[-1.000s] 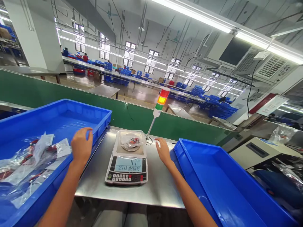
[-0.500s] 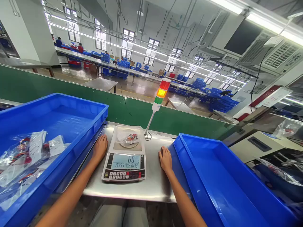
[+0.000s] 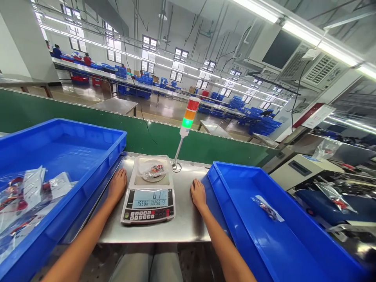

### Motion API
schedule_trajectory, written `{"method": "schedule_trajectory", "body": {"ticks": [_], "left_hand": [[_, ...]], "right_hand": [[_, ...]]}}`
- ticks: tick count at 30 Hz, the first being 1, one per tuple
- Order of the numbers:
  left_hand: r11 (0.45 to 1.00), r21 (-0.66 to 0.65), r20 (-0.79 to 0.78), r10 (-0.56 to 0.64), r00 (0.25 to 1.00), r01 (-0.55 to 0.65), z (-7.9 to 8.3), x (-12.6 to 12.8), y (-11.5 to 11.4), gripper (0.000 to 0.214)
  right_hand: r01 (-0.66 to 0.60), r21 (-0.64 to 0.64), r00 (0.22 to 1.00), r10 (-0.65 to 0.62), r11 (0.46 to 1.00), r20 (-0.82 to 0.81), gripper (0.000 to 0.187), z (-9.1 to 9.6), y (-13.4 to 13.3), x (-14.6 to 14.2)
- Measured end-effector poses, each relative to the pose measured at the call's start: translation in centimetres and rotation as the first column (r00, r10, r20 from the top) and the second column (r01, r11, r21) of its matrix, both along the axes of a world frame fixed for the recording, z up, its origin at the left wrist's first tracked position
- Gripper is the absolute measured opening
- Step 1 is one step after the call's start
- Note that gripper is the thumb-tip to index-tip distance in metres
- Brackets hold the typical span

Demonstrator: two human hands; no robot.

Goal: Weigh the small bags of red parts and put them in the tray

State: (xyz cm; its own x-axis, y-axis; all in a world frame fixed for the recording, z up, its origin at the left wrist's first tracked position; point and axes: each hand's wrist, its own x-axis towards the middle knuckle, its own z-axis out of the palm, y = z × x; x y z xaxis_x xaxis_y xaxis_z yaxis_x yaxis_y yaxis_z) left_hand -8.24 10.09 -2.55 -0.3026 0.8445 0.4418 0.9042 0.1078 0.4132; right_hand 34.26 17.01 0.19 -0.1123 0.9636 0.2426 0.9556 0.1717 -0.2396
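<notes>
My left hand (image 3: 118, 185) rests flat on the metal table, just left of a digital scale (image 3: 149, 206), its fingers out and nothing in them. My right hand (image 3: 198, 193) lies on the same metal top, between the scale and the right blue bin (image 3: 216, 188), also holding nothing. On the scale's pan sits a small clear bag (image 3: 154, 171) with red and dark parts inside. The scale's display (image 3: 150, 198) reads 61 on its top line. In the right bin lies a clear bag (image 3: 268, 208) with dark and reddish contents.
The left blue bin (image 3: 88, 172) holds several clear bags (image 3: 32, 192) with white papers. Behind the scale rises a signal light (image 3: 189, 116), lit green. A green partition (image 3: 152, 137) runs along the back. A beige machine (image 3: 302, 172) stands at right.
A bag has appeared in the right bin. The signal light went from yellow to green, and the display from 60 to 61. The view turned slightly right; both hands stay in place.
</notes>
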Motion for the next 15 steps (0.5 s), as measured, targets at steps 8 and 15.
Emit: {"method": "schedule_trajectory", "body": {"ticks": [8, 15], "left_hand": [[0.995, 0.081, -0.006, -0.066, 0.998, 0.066, 0.8, -0.4, 0.0, 0.054], [0.980, 0.144, 0.005, -0.141, 0.990, 0.138, 1.3, -0.7, 0.4, 0.044]], "right_hand": [[0.200, 0.249, 0.980, -0.199, 0.947, -0.031, 0.047, 13.0, 5.2, 7.5], [0.669, 0.058, 0.743, -0.669, 0.741, -0.014, 0.059, 13.0, -0.4, 23.8]]}}
